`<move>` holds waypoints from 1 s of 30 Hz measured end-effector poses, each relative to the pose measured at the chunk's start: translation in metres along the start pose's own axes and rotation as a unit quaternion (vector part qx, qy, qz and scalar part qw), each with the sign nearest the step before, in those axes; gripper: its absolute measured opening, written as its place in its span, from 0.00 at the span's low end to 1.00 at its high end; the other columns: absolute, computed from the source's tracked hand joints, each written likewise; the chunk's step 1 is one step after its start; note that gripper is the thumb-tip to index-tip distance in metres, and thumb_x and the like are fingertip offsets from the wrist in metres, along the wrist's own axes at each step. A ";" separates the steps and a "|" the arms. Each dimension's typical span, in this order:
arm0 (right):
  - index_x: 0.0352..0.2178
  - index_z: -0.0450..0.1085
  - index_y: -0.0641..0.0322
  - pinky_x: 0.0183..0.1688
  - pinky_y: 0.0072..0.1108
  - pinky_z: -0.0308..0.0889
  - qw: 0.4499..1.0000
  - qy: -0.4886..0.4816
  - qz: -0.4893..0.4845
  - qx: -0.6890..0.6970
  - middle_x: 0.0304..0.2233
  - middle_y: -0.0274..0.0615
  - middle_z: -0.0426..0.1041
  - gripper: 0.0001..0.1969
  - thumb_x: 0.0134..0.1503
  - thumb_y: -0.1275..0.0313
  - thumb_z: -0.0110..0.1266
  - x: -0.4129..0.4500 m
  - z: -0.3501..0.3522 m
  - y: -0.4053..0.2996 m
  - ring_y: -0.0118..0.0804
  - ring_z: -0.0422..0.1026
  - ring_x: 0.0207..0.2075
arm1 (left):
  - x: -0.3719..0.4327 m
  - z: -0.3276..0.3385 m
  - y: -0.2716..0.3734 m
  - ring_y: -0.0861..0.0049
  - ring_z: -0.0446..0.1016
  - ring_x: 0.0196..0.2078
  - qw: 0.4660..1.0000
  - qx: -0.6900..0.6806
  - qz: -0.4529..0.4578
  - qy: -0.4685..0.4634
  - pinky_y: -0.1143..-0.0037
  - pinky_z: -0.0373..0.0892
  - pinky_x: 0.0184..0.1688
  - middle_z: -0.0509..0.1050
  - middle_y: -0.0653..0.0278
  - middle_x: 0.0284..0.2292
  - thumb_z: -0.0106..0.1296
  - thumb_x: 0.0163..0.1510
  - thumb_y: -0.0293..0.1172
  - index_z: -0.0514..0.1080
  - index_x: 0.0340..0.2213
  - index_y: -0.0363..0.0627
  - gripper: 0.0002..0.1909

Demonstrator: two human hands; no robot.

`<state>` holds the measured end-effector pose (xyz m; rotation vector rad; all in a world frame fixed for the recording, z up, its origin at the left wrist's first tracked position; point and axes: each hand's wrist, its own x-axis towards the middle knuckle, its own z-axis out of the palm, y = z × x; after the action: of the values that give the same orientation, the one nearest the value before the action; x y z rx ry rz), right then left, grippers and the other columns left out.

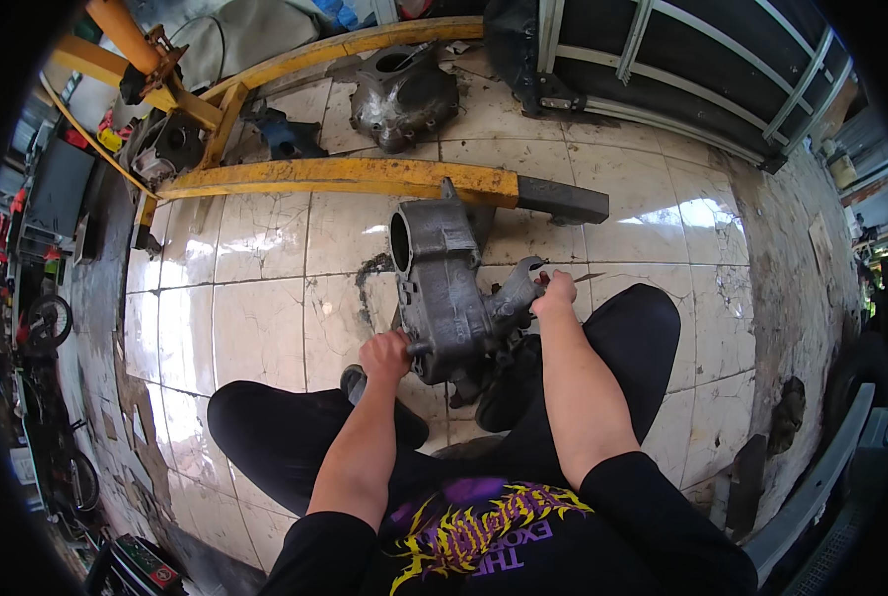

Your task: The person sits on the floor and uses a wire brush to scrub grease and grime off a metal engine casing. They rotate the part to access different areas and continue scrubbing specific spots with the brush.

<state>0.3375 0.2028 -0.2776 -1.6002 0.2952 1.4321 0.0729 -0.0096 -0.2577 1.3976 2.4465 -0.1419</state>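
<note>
A grey cast-metal housing (451,298), apparently from a gearbox, stands on the tiles between my feet. A large round opening shows at its upper left, and a branch with a curved end (518,287) juts out to the right. My left hand (384,354) grips the lower left corner of this casting. At the end of the branch, my right hand (556,292) is closed around the metal; its fingertips are partly hidden. A thin pointed brown piece (589,276) shows just beyond the right hand; whether it is held or lies on the floor, I cannot tell.
A yellow hoist leg (340,176) with a dark end crosses the floor just behind the housing. Beyond it sit a bell-shaped casting (403,100) and a blue metal part (287,135). A metal-framed panel (667,82) stands at the upper right. Dark smudges mark the tiles (265,320).
</note>
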 end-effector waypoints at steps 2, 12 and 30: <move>0.48 0.70 0.61 0.35 0.29 0.67 0.998 0.035 -0.029 0.041 0.31 0.38 0.75 0.13 0.64 0.72 0.44 -0.010 0.009 0.001 0.35 0.70 0.28 | 0.005 -0.002 0.000 0.51 0.81 0.35 1.000 -0.010 -0.007 -0.009 0.59 0.75 0.39 0.80 0.49 0.27 0.41 0.65 0.46 0.81 0.25 0.43 0.26; 0.38 0.73 0.66 0.32 0.22 0.64 0.993 -0.081 -0.090 0.016 0.30 0.37 0.74 0.07 0.62 0.73 0.51 -0.079 0.036 0.022 0.30 0.68 0.26 | -0.006 0.045 -0.047 0.46 0.79 0.42 0.998 -0.055 0.002 -0.010 0.56 0.74 0.46 0.80 0.45 0.36 0.39 0.66 0.47 0.79 0.34 0.44 0.23; 0.55 0.65 0.67 0.57 0.31 0.60 0.964 -0.188 -0.159 -0.104 0.53 0.43 0.71 0.21 0.64 0.67 0.55 -0.148 0.102 0.049 0.40 0.68 0.53 | -0.003 0.092 -0.071 0.42 0.62 0.58 0.971 -0.198 -0.136 -0.017 0.43 0.62 0.55 0.66 0.48 0.51 0.58 0.51 0.37 0.69 0.47 0.42 0.23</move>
<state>0.1940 0.1953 -0.1596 -1.4208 -0.3310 1.5080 0.0342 -0.0706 -0.3484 0.8819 2.4508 0.2457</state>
